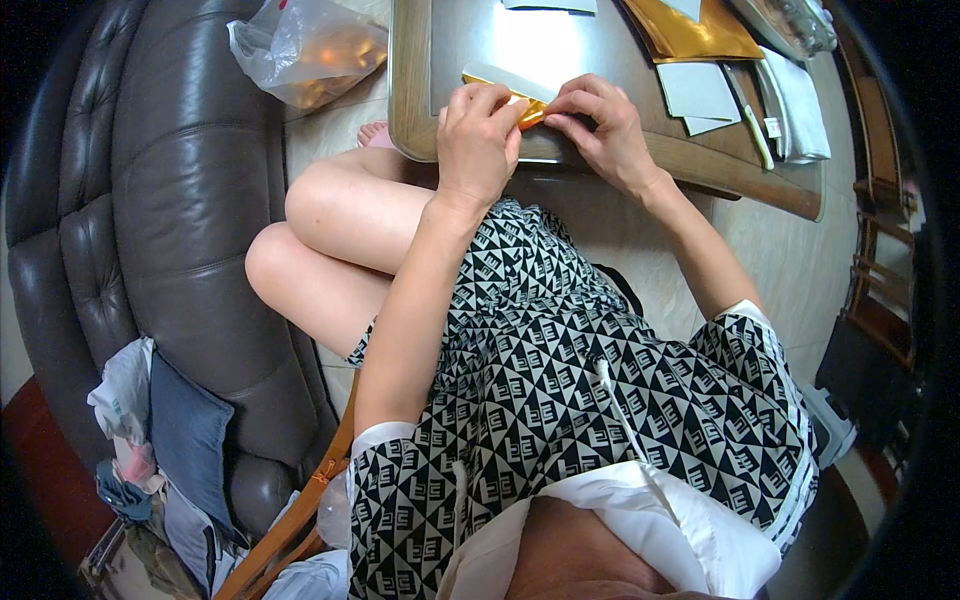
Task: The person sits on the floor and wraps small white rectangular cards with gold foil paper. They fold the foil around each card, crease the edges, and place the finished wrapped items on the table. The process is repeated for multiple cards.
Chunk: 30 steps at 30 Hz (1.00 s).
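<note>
Both hands pinch a small sheet of gold foil paper (pixel 534 112) with a pale back, held at the near edge of the wooden table (pixel 412 90). My left hand (pixel 480 139) has its fingertips on the left part of the sheet, and my right hand (pixel 604 124) pinches the right end between thumb and finger. Part of the sheet is hidden under the fingers. To the right lie white paper pieces (pixel 697 91), and behind them a stack of larger gold sheets (pixel 697 34).
A knife with a pale handle (pixel 757 135) and a folded white towel (pixel 795 112) lie at the table's right. A plastic bag of gold items (pixel 311 56) stands left of the table. A dark leather sofa (pixel 195 187) runs along the left.
</note>
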{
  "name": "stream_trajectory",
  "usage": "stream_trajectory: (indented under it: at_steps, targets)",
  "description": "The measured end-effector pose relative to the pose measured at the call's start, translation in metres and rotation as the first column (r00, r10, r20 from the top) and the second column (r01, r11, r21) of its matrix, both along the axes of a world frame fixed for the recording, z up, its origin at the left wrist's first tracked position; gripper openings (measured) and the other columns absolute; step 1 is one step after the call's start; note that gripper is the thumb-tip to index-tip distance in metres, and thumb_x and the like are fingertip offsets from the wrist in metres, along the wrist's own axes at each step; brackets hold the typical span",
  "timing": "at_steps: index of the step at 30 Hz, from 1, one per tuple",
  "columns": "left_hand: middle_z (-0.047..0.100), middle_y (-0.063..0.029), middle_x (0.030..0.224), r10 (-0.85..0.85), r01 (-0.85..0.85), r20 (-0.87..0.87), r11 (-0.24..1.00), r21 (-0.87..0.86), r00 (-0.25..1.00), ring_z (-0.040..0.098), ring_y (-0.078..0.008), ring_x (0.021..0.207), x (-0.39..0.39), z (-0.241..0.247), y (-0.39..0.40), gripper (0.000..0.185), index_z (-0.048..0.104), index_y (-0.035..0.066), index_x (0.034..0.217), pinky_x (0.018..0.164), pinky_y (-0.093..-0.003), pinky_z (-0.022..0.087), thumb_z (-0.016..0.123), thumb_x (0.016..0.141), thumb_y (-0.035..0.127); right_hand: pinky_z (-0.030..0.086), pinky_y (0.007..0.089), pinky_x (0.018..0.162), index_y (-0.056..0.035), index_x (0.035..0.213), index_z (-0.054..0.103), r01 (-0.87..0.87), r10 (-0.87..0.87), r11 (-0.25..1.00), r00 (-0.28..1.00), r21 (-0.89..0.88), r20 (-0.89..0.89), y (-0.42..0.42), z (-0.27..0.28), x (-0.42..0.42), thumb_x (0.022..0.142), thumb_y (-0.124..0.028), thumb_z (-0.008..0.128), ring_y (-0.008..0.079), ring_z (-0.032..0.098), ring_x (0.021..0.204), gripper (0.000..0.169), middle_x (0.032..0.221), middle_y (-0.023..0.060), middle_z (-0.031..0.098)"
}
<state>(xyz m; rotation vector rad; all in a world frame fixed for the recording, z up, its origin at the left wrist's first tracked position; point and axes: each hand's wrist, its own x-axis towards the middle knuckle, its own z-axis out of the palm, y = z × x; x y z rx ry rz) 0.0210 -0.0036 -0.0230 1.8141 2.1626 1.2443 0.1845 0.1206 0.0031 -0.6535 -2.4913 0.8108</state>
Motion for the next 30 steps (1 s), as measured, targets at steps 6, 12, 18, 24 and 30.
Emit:
stream_trajectory:
  at_steps: [6, 12, 18, 24, 30]
  targets:
    - [0.07, -0.0041, 0.105, 0.028, -0.03, 0.111, 0.999, 0.02, 0.993, 0.061, -0.0272, 0.108, 0.003, -0.003, 0.003, 0.016, 0.075, 0.009, 0.093, 0.091, -0.0414, 0.049, 0.075, 0.078, 0.007, 0.051, 0.0339, 0.064, -0.0004, 0.092, 0.075, 0.143, -0.139, 0.988, 0.987, -0.052, 0.081, -0.008, 0.013, -0.009, 0.088, -0.012, 0.078, 0.022, 0.063, 0.066, 0.012, 0.083, 0.0108, 0.067]
    - [0.07, -0.0058, 0.1, 0.095, -0.104, 0.173, 0.994, 0.043, 0.98, 0.061, -0.0283, 0.103, 0.011, 0.003, 0.007, 0.009, 0.072, 0.007, 0.084, 0.088, -0.043, 0.048, 0.078, 0.081, 0.013, 0.052, 0.0348, 0.061, -0.0007, 0.088, 0.075, 0.239, -0.242, 0.97, 0.955, 0.043, 0.17, -0.005, 0.009, -0.017, 0.089, -0.022, 0.079, 0.0219, 0.066, 0.064, 0.022, 0.08, 0.0118, 0.07]
    - [0.066, -0.0063, 0.099, 0.183, -0.19, 0.206, 0.982, 0.015, 0.961, 0.059, -0.0291, 0.101, 0.018, -0.003, 0.013, 0.015, 0.067, 0.007, 0.081, 0.089, -0.0435, 0.046, 0.08, 0.08, 0.014, 0.056, 0.0382, 0.069, -0.0048, 0.079, 0.075, 0.321, -0.313, 0.947, 0.919, 0.003, 0.24, -0.008, 0.019, -0.022, 0.084, -0.032, 0.08, 0.0261, 0.072, 0.067, 0.028, 0.077, 0.0112, 0.074]
    - [0.066, -0.0103, 0.098, 0.229, -0.235, 0.136, 0.972, 0.025, 0.964, 0.059, -0.0318, 0.097, 0.022, 0.003, 0.013, 0.015, 0.066, 0.005, 0.08, 0.088, -0.0426, 0.049, 0.079, 0.08, 0.011, 0.054, 0.0405, 0.065, -0.007, 0.078, 0.074, 0.324, -0.334, 0.943, 0.924, 0.082, 0.187, -0.01, 0.011, -0.021, 0.081, -0.033, 0.082, 0.0255, 0.069, 0.064, 0.028, 0.074, 0.0088, 0.071]
    - [0.066, -0.0098, 0.099, 0.254, -0.254, 0.086, 0.967, -0.009, 0.963, 0.059, -0.0316, 0.098, 0.023, 0.006, 0.013, 0.015, 0.065, 0.006, 0.08, 0.089, -0.043, 0.048, 0.079, 0.079, 0.012, 0.045, 0.0377, 0.083, -0.0135, 0.102, 0.075, 0.246, -0.239, 0.947, 0.969, 0.208, -0.062, -0.027, 0.004, 0.0, 0.085, -0.018, 0.078, 0.0186, 0.066, 0.076, 0.018, 0.086, 0.001, 0.068]
